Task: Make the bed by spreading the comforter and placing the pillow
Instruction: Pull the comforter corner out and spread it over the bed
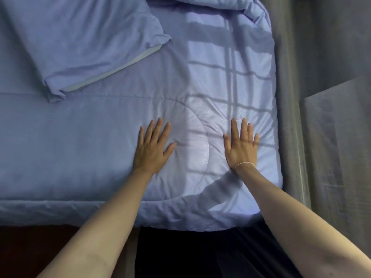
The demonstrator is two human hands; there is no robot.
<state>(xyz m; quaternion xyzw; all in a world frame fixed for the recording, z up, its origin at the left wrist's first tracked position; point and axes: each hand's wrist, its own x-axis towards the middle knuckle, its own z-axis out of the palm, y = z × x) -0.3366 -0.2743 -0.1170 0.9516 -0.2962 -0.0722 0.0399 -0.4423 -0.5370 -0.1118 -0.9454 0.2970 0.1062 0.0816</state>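
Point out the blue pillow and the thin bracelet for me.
Blue fabric pillow [80,39], head view, middle of its top face.
Thin white string bracelet [244,163], head view, its strand across the right wrist.

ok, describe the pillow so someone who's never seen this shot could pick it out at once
Start from the blue quilted comforter spread across the bed, where the left hand and right hand press flat. Look to the far left, beyond the left hand: the blue fabric-cased rectangular pillow lies on top at an angle. Its open end shows a pale inner strip, unlike the comforter.

Grey curtain along the right, window-grid sunlight, perhaps dark reddish floor at lower left.
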